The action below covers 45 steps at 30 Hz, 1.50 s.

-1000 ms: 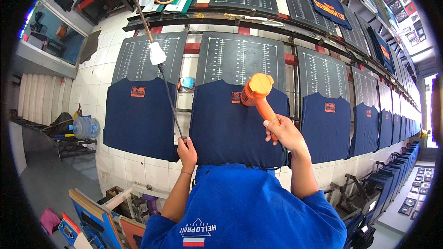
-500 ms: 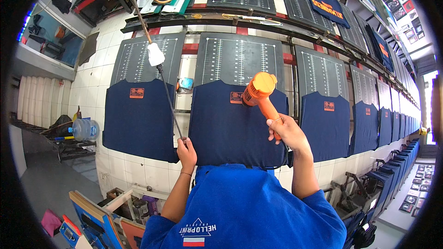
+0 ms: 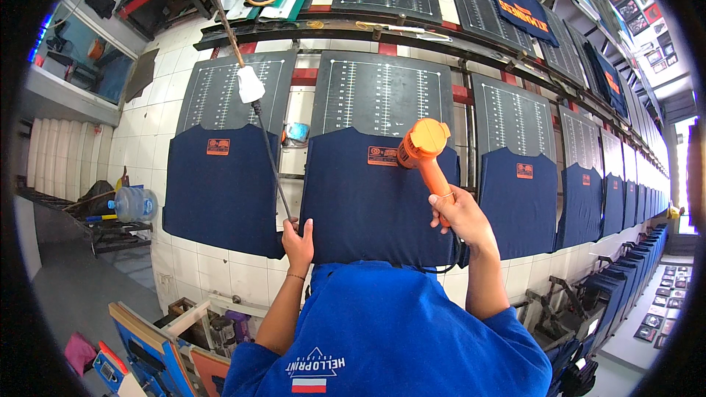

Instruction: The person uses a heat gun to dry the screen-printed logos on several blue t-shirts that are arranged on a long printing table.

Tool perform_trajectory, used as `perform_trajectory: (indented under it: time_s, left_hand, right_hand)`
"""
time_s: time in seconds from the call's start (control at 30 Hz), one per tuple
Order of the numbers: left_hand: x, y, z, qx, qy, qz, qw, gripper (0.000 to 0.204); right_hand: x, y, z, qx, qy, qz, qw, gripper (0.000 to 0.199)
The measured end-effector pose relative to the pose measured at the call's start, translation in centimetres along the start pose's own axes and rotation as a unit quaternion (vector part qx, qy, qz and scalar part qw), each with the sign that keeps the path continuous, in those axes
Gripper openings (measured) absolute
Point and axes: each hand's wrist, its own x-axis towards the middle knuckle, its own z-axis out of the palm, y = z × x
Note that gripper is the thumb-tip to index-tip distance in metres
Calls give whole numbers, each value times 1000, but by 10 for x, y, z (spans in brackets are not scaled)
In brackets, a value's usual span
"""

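Note:
An orange heat gun, shaped like a hair dryer (image 3: pixel 426 140), is gripped by its handle in my right hand (image 3: pixel 463 215). Its dark nozzle points left, over the orange print (image 3: pixel 383 156) on a navy shirt (image 3: pixel 375 213). That shirt is stretched over a dark printing board (image 3: pixel 382 95) with white ruler marks. My left hand (image 3: pixel 298 244) is closed around a black power cable (image 3: pixel 272 158), at the gap between two shirts. The cable rises to a white plug connector (image 3: pixel 251 84). Another navy shirt (image 3: pixel 220 202) with an orange print lies on the board to the left.
More boards with navy shirts (image 3: pixel 518 206) run in a row to the right. A metal rail (image 3: pixel 331 31) crosses behind them, with further boards beyond. A water bottle (image 3: pixel 135 206) lies on a rack at the left. Framed screens (image 3: pixel 151 349) stand at the lower left.
My right hand has moved the heat gun slightly right and down, uncovering more of the orange print. My left hand stays on the cable, its thumb now raised a little.

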Motion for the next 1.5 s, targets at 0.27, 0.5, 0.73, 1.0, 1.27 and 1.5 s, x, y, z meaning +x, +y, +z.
perform_trajectory:
  time_s: [0.27,0.5,0.73,1.0,1.27,1.5]
  left_hand:
    - [-1,-2,-2,-38,-20,-44,998,29]
    - [0,-5,-1,-28,-28,-35,999,26]
    - [0,-2,-5,-41,-25,-33,998,27]
    - [0,-2,-6,-47,-21,-41,998,26]
    - [-2,3,-4,-38,-39,-26,998,28]
    - [-11,0,11,19,16,-43,999,35]
  right_hand:
    - [12,0,2,33,-8,-6,999,33]
    - [27,-8,12,42,-27,-15,999,33]
    - [41,-19,47,48,-57,-40,996,34]
    - [16,-24,71,3,-62,-27,998,25]
    - [-25,12,40,109,-31,-18,993,31]
    - [-77,68,-54,174,17,-24,984,28]
